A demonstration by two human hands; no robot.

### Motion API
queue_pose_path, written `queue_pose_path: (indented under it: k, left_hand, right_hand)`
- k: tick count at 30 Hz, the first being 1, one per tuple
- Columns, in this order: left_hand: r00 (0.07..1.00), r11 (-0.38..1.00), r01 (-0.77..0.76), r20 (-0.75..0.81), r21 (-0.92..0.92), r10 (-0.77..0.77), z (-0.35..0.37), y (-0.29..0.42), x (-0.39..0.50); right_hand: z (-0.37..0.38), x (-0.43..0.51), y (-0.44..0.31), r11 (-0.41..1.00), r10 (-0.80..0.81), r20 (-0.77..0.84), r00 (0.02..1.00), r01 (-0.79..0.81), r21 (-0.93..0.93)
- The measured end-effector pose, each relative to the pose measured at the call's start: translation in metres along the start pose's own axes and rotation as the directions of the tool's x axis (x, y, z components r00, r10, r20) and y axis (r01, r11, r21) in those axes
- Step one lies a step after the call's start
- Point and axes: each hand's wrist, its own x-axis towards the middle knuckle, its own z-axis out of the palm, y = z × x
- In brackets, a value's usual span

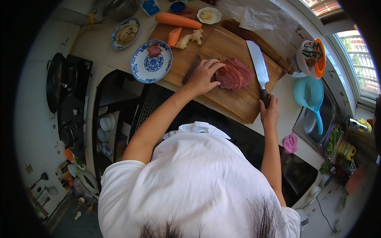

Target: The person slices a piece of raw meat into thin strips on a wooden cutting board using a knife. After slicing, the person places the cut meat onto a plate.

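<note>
A stack of sliced raw red meat (236, 74) lies fanned out on a wooden cutting board (223, 98). My left hand (205, 77) reaches over the board, its thumb and fingertips gripping the left end of the slices. To the right of the meat, a broad-bladed kitchen knife (257, 61) lies flat with its blade pointing away from me. The knife's black handle is between the thumb and fingers of my right hand (270, 111) at the board's right edge. A blue-and-white plate (138, 67) beside my left hand holds a small piece of meat (154, 50).
Beyond the board lie a carrot (178, 20), a cut carrot piece (174, 37) and ginger root (190, 38). Pale slices fill an oval dish (119, 44). A blue ladle (309, 92) overhangs the sink (312, 119) on the right. A wok (56, 83) sits on the stove at left.
</note>
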Motion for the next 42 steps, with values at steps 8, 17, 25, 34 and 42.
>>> queue_pose_path:
  k: [8,17,25,34,42]
  left_hand:
    - [0.997,0.997,-0.055,0.060,0.046,0.052,-0.001,-0.009,0.014]
    - [0.973,0.976,-0.202,0.135,0.084,0.189,-0.005,-0.001,0.022]
    - [0.953,0.951,-0.276,0.165,0.139,0.253,-0.006,0.003,0.026]
    - [0.880,0.884,-0.429,0.310,0.188,0.361,-0.009,0.005,0.035]
    - [0.827,0.833,-0.503,0.407,0.231,0.387,-0.009,0.009,0.046]
  right_hand:
    - [0.003,0.004,0.002,0.998,0.011,-0.005,1.000,-0.010,0.056]
    - [0.005,0.004,0.004,0.997,0.026,-0.004,1.000,-0.025,0.068]
    - [0.006,0.004,0.004,0.995,0.021,-0.030,0.999,-0.018,0.100]
    - [0.008,0.005,0.005,0.995,0.027,-0.034,0.999,-0.024,0.093]
    - [0.010,0.004,0.005,0.994,0.039,-0.034,0.999,-0.036,0.099]
